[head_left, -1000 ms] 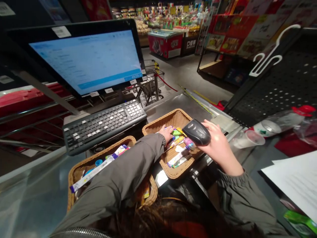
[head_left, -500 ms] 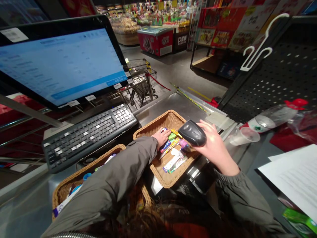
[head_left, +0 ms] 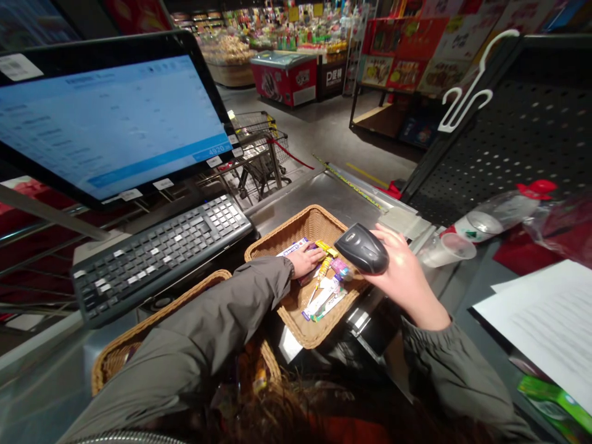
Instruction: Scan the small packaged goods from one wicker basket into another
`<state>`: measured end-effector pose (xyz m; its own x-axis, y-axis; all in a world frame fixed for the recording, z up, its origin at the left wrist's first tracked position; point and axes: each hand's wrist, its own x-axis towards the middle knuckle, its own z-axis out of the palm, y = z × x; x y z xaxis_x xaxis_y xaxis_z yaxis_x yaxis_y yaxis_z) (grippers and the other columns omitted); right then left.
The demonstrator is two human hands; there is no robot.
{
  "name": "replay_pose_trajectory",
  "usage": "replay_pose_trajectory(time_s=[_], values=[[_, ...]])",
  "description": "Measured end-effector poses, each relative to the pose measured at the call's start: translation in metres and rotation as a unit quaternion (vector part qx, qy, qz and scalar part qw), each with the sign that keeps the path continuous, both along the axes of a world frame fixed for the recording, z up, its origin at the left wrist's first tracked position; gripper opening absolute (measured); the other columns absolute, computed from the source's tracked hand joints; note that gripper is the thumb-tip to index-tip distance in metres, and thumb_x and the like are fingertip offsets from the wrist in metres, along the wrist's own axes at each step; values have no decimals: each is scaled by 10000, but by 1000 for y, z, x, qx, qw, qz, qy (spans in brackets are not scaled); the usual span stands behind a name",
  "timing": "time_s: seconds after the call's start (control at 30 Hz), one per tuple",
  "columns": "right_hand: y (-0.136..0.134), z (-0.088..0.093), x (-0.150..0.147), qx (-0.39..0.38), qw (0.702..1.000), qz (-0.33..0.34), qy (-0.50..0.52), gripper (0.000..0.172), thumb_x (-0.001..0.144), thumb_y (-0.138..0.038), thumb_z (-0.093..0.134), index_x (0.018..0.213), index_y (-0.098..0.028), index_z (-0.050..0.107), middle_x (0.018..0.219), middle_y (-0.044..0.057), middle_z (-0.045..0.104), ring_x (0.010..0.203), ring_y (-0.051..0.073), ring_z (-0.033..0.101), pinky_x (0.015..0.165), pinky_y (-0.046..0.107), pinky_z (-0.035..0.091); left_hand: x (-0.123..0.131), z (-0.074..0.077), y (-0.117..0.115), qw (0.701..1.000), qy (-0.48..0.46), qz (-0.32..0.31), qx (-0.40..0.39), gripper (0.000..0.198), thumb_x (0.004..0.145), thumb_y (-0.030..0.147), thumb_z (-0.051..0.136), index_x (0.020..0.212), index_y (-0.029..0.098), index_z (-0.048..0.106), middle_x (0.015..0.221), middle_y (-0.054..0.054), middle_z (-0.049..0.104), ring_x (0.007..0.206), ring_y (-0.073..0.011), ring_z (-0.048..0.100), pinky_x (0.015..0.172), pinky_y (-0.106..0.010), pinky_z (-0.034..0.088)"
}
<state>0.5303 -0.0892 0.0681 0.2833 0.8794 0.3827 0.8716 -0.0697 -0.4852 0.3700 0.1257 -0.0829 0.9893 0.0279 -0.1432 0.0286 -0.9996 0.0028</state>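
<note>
My right hand [head_left: 398, 265] is closed around a black handheld barcode scanner [head_left: 361, 248], which is over the right side of a wicker basket [head_left: 313, 339]. Inside that basket, my left hand [head_left: 306, 260] lies on small packets with its fingers stretched out. Just beyond the left hand is a white and blue packet [head_left: 295, 246]. Yellow packaging [head_left: 327, 248] touches its fingertips. Nearer to me lie a purple-pink item [head_left: 341, 269] and slim white packs [head_left: 324, 300]. What is under the left palm is hidden.
A monitor [head_left: 120, 123] and a black keyboard [head_left: 161, 256] stand at the left. My left sleeve partly covers a second wicker basket [head_left: 152, 320]. Plastic cups [head_left: 448, 250], paper sheets [head_left: 541, 308] and a white hook [head_left: 467, 108] are at the right.
My left hand has shifted slightly within the basket, and more of the white and blue packet shows behind it. The scanner stays in my right hand. The view has turned slightly.
</note>
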Motion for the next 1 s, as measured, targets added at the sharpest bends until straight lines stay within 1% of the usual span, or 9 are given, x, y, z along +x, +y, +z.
replay_pose_trajectory(time_s=[0.1, 0.2, 0.27, 0.43, 0.57, 0.67, 0.77, 0.9, 1.0], values=[[-3, 0, 0, 0, 1000, -5, 2, 395, 797, -425, 706, 1132, -229, 629, 1264, 155, 648, 1360, 410, 474, 1138, 717, 261, -2, -5, 1, 999, 37, 2, -10, 506, 869, 196, 583, 1371, 141, 560, 1585, -117, 383, 1465, -271, 347, 1239, -550, 127], [-4, 1, -1, 13, 1000, -4, 1, 410, 775, -411, 720, 1128, -224, 627, 1249, 159, 656, 1341, 418, 494, 1120, 730, 278, -3, -10, 0, 995, 94, -10, -4, 732, 583, 213, 826, 1278, 111, 621, 1628, -187, 255, 1485, -359, 273, 1232, -593, 58], [-4, 2, -2, 23, 1000, 3, -1, 404, 770, -390, 718, 1126, -223, 624, 1246, 159, 658, 1339, 420, 497, 1115, 734, 282, -3, -12, 1, 995, 101, 12, 0, 811, 473, 212, 876, 1244, 120, 639, 1634, -201, 227, 1493, -377, 241, 1231, -593, 36], [-5, 2, -4, 34, 999, 12, -6, 374, 784, -379, 696, 1117, -224, 625, 1258, 164, 654, 1340, 413, 500, 1117, 730, 282, 0, -12, 2, 994, 85, 68, -7, 733, 508, 324, 878, 1169, 85, 673, 1632, -229, 213, 1497, -401, 205, 1228, -590, 37], [-6, 2, -4, 30, 1000, 10, -1, 389, 781, -382, 689, 1129, -219, 626, 1252, 167, 656, 1342, 420, 496, 1111, 744, 273, 2, -5, 0, 989, 87, 116, -31, 650, 499, 227, 873, 1115, 115, 699, 1628, -197, 254, 1484, -375, 243, 1230, -576, 56], [-7, 2, -2, 35, 999, 10, -2, 383, 782, -399, 692, 1115, -218, 637, 1246, 166, 658, 1336, 417, 501, 1113, 734, 280, 1, 7, 4, 984, 81, 151, -38, 583, 509, 121, 824, 1082, 123, 714, 1563, -203, 388, 1452, -373, 320, 1212, -629, 82], [-9, 2, -1, 38, 999, 6, -5, 362, 788, -409, 691, 1094, -221, 646, 1242, 163, 659, 1335, 413, 502, 1118, 724, 285, 0, 24, 11, 982, 52, 180, -37, 404, 592, 118, 759, 996, 124, 740, 1447, -202, 528, 1436, -376, 357, 1195, -663, 122], [-10, 3, -5, 37, 999, 6, -8, 350, 808, -424, 678, 1093, -222, 645, 1239, 165, 657, 1342, 413, 494, 1122, 728, 277, -1, 57, 16, 976, -4, 212, -43, 206, 710, 261, 713, 884, 157, 743, 1466, -154, 520, 1439, -357, 368, 1171, -632, 261], [-9, 6, -10, 40, 999, 15, -15, 378, 805, -421, 678, 1121, -220, 630, 1233, 160, 658, 1345, 408, 493, 1129, 716, 280, -8, 91, 13, 975, -76, 201, -47, 139, 769, 270, 668, 868, 189, 723, 1516, -87, 485, 1453, -307, 364, 1180, -599, 277]])
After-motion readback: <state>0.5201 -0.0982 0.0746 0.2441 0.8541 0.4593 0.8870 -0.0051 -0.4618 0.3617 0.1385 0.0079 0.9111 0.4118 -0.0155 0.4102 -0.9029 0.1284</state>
